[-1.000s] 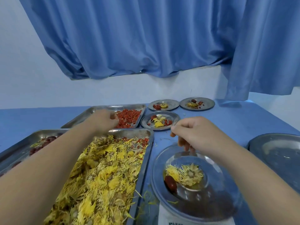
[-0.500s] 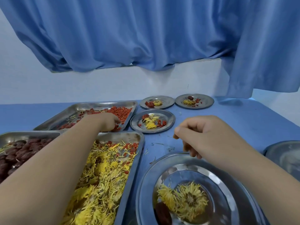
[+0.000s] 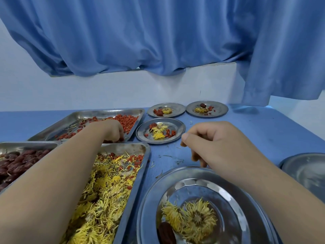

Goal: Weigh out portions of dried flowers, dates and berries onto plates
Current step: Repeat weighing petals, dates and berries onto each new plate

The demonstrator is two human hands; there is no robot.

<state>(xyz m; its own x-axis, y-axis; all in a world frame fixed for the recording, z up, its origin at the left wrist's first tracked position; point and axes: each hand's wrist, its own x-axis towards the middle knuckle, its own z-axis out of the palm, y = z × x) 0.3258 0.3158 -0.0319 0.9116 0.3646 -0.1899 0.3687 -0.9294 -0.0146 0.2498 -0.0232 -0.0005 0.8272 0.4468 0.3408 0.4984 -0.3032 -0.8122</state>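
Note:
My left hand (image 3: 112,129) reaches into the steel tray (image 3: 105,112) of red berries (image 3: 128,120), fingers bunched down among the berries at its near edge. My right hand (image 3: 216,143) hovers loosely curled and holds nothing, just beyond the far rim of the near steel plate (image 3: 151,194). That plate carries a dried yellow flower (image 3: 198,217) and a dark date (image 3: 166,233). Under my left forearm lies the tray of dried yellow flowers (image 3: 105,191), with scattered berries at its far end. A tray of dates (image 3: 17,162) is at the left edge.
Three filled small plates stand behind my hands: one (image 3: 141,132) by the berry tray, two more (image 3: 180,110) (image 3: 222,110) near the wall. A bare steel plate (image 3: 302,171) sits at the right edge. Petal crumbs litter the blue tablecloth (image 3: 255,131). A blue curtain hangs behind.
My left hand has slid toward the berry tray's near edge. My right hand has stayed over the near plate's far rim. The view has drawn closer to the near plate.

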